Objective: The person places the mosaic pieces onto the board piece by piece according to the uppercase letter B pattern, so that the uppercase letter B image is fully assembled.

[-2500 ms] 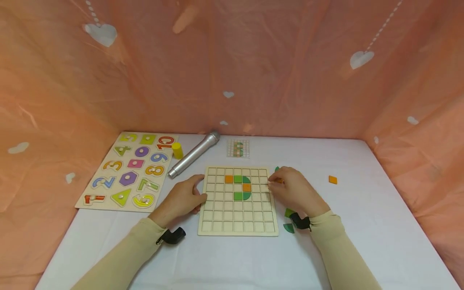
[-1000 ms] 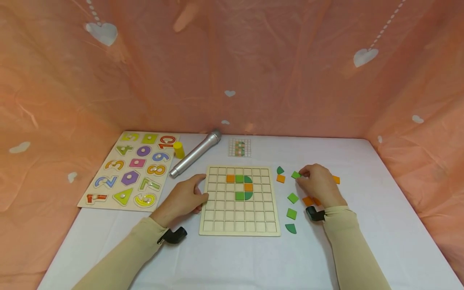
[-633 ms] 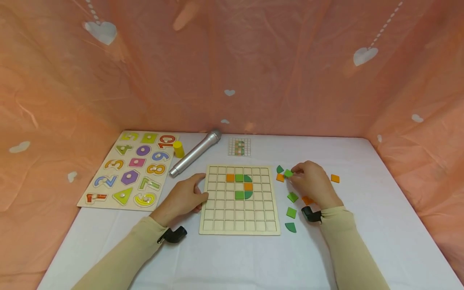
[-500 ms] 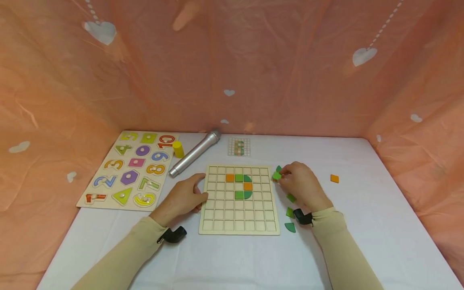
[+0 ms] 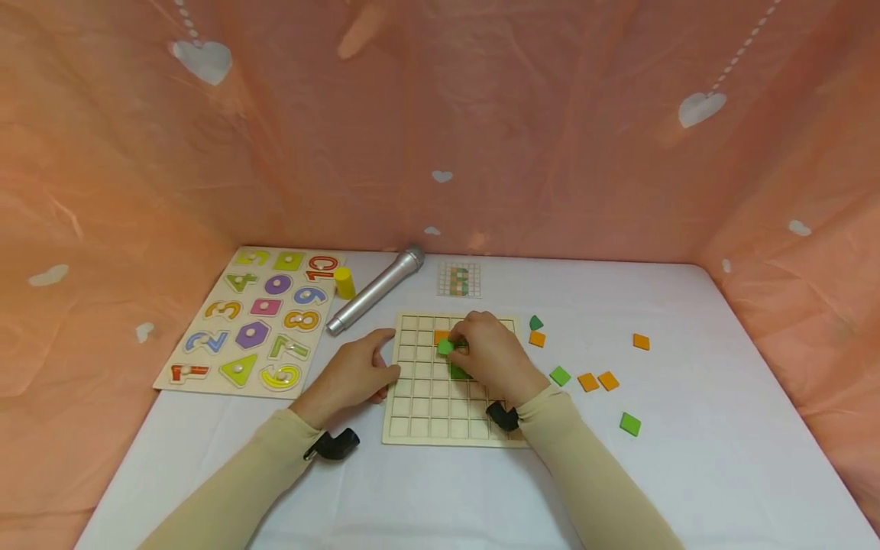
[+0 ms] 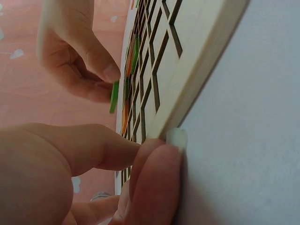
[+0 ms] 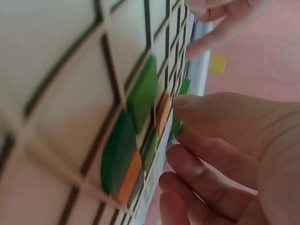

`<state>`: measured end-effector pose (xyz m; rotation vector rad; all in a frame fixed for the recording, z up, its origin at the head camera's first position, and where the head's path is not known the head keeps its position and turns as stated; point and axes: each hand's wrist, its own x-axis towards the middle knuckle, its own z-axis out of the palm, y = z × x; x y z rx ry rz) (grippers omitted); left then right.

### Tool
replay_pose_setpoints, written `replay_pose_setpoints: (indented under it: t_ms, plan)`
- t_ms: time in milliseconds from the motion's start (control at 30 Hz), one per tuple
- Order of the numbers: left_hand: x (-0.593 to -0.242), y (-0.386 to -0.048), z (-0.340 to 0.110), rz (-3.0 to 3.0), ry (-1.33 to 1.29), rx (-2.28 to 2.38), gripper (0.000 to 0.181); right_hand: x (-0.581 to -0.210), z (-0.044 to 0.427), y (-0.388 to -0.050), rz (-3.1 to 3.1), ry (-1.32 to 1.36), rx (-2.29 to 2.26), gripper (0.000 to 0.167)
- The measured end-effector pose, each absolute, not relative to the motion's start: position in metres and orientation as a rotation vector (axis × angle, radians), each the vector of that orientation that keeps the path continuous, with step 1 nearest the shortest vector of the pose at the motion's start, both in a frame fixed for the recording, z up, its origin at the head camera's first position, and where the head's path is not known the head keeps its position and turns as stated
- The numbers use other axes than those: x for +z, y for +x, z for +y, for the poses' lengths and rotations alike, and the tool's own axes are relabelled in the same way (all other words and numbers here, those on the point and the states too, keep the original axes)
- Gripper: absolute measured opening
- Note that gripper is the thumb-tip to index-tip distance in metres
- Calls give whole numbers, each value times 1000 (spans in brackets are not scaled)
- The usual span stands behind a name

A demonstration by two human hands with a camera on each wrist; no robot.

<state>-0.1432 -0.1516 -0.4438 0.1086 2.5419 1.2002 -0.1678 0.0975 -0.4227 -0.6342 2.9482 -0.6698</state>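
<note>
My right hand point(image 5: 491, 355) pinches a green square tile point(image 5: 445, 347) between thumb and fingers, above the pale wooden grid board point(image 5: 419, 410). In the right wrist view this tile point(image 7: 183, 89) is tilted, apart from the board. Beneath it, an orange square tile point(image 5: 441, 337) and a green square tile point(image 5: 459, 372) lie in cells; my right hand covers other tiles there. A dark green curved tile point(image 7: 117, 152) shows in the right wrist view. My left hand point(image 5: 351, 374) rests at the board's left edge, its thumb point(image 6: 157, 183) and index finger touching the rim.
Right of the board lie loose orange tiles point(image 5: 587, 382), green tiles point(image 5: 630, 424) and a dark green curved tile point(image 5: 536, 323). Behind stand a pattern card point(image 5: 459, 280), a silver microphone point(image 5: 376, 290), a yellow cylinder point(image 5: 344, 283) and a number puzzle point(image 5: 250, 321).
My right hand has picked up a green tile and carried it left over the board. A green tile near my right forearm now lies farther right. My left hand has stayed put.
</note>
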Motion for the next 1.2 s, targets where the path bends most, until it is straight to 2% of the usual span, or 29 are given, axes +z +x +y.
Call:
replay_pose_setpoints:
  t_ms: [1200]
  plan:
    - [-444, -144, -152, 2585, 148, 1142, 74, -430, 87, -166, 2958, -663, -586, 14]
